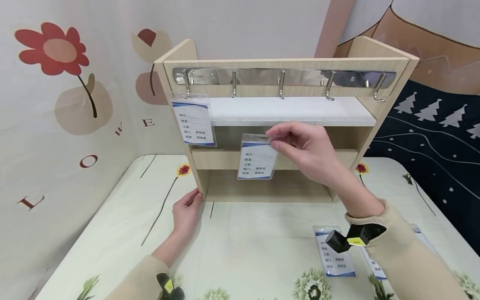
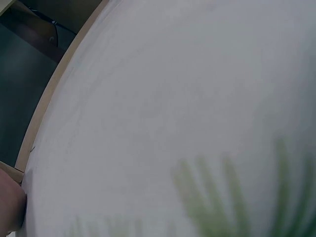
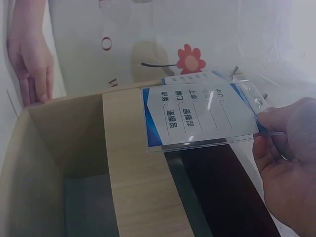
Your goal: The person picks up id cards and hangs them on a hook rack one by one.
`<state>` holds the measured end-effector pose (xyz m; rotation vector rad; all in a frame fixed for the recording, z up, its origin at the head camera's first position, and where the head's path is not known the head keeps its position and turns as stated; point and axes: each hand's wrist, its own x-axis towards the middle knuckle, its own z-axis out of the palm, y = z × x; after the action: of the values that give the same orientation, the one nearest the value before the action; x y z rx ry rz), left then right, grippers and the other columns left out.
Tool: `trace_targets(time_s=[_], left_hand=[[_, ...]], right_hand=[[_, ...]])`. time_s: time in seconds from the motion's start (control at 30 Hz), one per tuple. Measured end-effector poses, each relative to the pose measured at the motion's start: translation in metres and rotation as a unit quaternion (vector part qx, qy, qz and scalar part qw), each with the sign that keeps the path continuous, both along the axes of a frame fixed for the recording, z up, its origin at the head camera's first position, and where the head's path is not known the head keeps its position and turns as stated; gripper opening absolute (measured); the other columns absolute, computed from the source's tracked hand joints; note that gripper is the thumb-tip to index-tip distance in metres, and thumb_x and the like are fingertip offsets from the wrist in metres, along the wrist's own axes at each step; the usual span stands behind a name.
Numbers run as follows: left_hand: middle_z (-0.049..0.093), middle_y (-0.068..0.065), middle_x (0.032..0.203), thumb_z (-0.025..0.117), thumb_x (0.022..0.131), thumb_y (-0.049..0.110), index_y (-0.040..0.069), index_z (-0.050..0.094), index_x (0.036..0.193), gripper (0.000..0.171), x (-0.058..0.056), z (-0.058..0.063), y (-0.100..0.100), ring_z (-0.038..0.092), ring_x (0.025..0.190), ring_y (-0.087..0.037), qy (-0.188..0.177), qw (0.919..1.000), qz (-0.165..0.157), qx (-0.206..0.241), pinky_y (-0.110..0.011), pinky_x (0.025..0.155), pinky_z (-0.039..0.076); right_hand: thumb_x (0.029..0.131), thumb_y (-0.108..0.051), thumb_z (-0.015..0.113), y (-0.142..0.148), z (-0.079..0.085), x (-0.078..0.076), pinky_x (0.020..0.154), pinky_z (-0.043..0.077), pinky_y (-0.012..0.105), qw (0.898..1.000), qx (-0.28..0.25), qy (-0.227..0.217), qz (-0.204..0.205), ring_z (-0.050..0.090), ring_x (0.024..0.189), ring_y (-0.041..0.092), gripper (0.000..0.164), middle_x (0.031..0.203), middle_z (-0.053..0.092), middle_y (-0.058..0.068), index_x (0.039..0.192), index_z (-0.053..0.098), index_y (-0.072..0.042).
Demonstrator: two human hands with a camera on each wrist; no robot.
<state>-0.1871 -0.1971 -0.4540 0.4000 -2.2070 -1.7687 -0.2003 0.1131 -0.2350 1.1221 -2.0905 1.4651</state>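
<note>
Between thumb and fingers, my right hand [image 1: 305, 150] pinches the top right corner of a clear badge holder [image 1: 257, 160] with a blue and white card. It hangs in front of the wooden shelf unit [image 1: 275, 160], below the hook rail [image 1: 255, 77]. The right wrist view shows the held badge holder [image 3: 197, 116] and the pinching fingers [image 3: 276, 126]. Another badge holder [image 1: 195, 123] hangs from the leftmost hook [image 1: 186, 83]. My left hand [image 1: 187, 212] touches the unit's lower left corner with its fingertips; the left wrist view catches only a sliver of that hand [image 2: 11, 205].
More badge holders [image 1: 335, 254] lie on the table at the right front, partly covered by my right forearm. Several hooks along the rail are bare. A flowered cloth [image 1: 240, 241] covers the table, and a printed curtain [image 1: 112, 50] stands behind.
</note>
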Motion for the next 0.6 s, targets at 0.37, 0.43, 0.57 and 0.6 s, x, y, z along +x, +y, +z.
trace_targets(time_s=[0.37, 0.43, 0.57, 0.6], left_hand=[[0.068, -0.017, 0.130, 0.059, 0.105, 0.015, 0.000, 0.066, 0.134, 0.034, 0.001, 0.002, 0.001, 0.065, 0.119, -0.027, -0.008, 0.9999, -0.004, -0.008, -0.012, 0.085, 0.052], [0.068, -0.017, 0.130, 0.059, 0.105, 0.015, 0.000, 0.066, 0.135, 0.034, 0.001, 0.003, 0.001, 0.065, 0.119, -0.028, -0.009, 0.9999, -0.003, -0.008, -0.014, 0.087, 0.052], [0.068, -0.018, 0.129, 0.059, 0.105, 0.014, 0.000, 0.066, 0.134, 0.033, 0.001, 0.003, 0.001, 0.066, 0.117, -0.027, -0.006, 1.0000, 0.002, -0.007, -0.012, 0.084, 0.052], [0.068, -0.018, 0.128, 0.059, 0.104, 0.013, 0.000, 0.066, 0.134, 0.033, 0.001, 0.003, 0.001, 0.066, 0.116, -0.026, -0.004, 1.0000, 0.003, -0.006, -0.011, 0.083, 0.051]], right_hand=[[0.089, 0.017, 0.068, -0.023, 0.002, -0.008, 0.067, 0.050, 0.020, 0.994, -0.061, 0.091, 0.001, 0.062, 0.082, 0.015, 0.020, 0.101, 0.073, 0.014, 0.106, 0.073, 0.008], [0.090, 0.017, 0.067, -0.028, 0.005, -0.010, 0.067, 0.049, 0.020, 0.992, -0.067, 0.109, -0.002, 0.060, 0.082, 0.015, 0.020, 0.100, 0.073, 0.015, 0.106, 0.073, 0.008], [0.091, 0.015, 0.066, -0.036, 0.009, -0.013, 0.065, 0.046, 0.020, 0.987, -0.068, 0.146, -0.011, 0.058, 0.082, 0.016, 0.018, 0.097, 0.073, 0.016, 0.106, 0.074, 0.008], [0.092, 0.014, 0.066, -0.038, 0.011, -0.014, 0.067, 0.046, 0.020, 0.985, -0.067, 0.155, -0.016, 0.058, 0.082, 0.016, 0.017, 0.096, 0.073, 0.016, 0.105, 0.074, 0.008]])
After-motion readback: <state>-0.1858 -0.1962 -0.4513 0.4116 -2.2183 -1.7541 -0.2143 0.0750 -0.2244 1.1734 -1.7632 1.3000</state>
